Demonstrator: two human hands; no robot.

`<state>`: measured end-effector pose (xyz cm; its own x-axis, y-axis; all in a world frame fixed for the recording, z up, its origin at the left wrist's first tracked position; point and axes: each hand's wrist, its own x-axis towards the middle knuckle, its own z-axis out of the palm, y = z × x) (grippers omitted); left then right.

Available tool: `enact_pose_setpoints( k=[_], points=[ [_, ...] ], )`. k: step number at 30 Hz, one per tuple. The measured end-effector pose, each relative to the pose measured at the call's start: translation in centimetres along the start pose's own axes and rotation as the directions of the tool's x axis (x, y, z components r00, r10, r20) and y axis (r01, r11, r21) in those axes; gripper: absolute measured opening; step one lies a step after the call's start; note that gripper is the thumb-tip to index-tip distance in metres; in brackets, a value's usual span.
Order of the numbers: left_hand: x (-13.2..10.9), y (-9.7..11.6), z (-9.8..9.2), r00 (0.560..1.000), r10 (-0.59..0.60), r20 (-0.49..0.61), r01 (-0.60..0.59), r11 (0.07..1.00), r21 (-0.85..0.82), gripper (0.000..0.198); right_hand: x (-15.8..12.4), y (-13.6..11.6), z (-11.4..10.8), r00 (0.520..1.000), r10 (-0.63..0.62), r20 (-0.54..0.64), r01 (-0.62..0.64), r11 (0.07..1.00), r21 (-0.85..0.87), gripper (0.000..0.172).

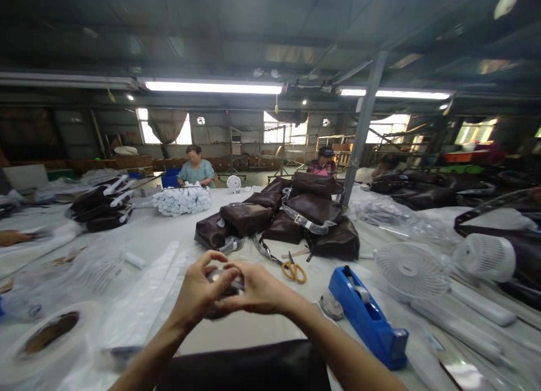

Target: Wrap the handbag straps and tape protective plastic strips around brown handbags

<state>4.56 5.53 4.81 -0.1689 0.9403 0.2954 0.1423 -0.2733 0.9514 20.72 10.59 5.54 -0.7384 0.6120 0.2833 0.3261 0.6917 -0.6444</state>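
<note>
Well left of the dispenser (367, 318), a white roll (87, 326) lies on the surface (236, 333), and between the two a plastic sheet (146, 295) is spread. Then comes my left hand (198, 289), fingers curled around a small dark thing (228, 283), which sits left of the dispenser, up off the surface by the look of it. Neither hand is nearer to it, since both grip it; my fingers cover too much for me to tell its long axis. A dark bag (245, 365) lies left of the dispenser and closer to me. My right hand (260, 287) grips from the dispenser's side. Left of the dispenser and farther from me are the bag pile (279, 227) and the scissors (294, 270); a fan (412, 270) is to its right.
</note>
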Motion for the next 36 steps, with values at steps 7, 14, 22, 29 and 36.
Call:
enact_pose_setpoints(
  k=[7, 14, 22, 29, 36],
  points=[
    [1.6, -0.1, 0.1, 0.915, -0.299, -0.272, 0.143, 0.87, -0.473, 0.041, -2.2, 2.5, -1.5, 0.988, 0.153, -0.027, -0.148, 0.981, 0.124, 0.055],
    [1.5, -1.5, 1.6, 0.881, -0.411, -0.235, 0.179, 0.748, -0.639, 0.043, -4.8, 4.3, 2.1, 0.95, 0.198, -0.241, -0.198, 0.98, 0.024, 0.049],
    [0.8, 0.5, 1.5, 0.97, -0.188, -0.155, 0.065, 0.813, -0.579, 0.042, -0.7, 0.3, -3.7, 0.998, -0.037, -0.049, 0.04, 0.997, 0.065, 0.073],
    [1.2, -0.3, 1.0, 0.9, -0.342, -0.271, 0.031, 0.669, -0.742, 0.041, 0.4, 0.4, 1.7, 0.987, 0.014, -0.16, 0.013, 0.986, 0.166, 0.036],
    [1.2, -2.6, 1.8, 0.829, -0.495, -0.262, -0.027, 0.433, -0.901, 0.033, -0.1, 1.0, 5.4, 0.96, 0.131, -0.247, -0.015, 0.908, 0.419, 0.049]
  ],
)
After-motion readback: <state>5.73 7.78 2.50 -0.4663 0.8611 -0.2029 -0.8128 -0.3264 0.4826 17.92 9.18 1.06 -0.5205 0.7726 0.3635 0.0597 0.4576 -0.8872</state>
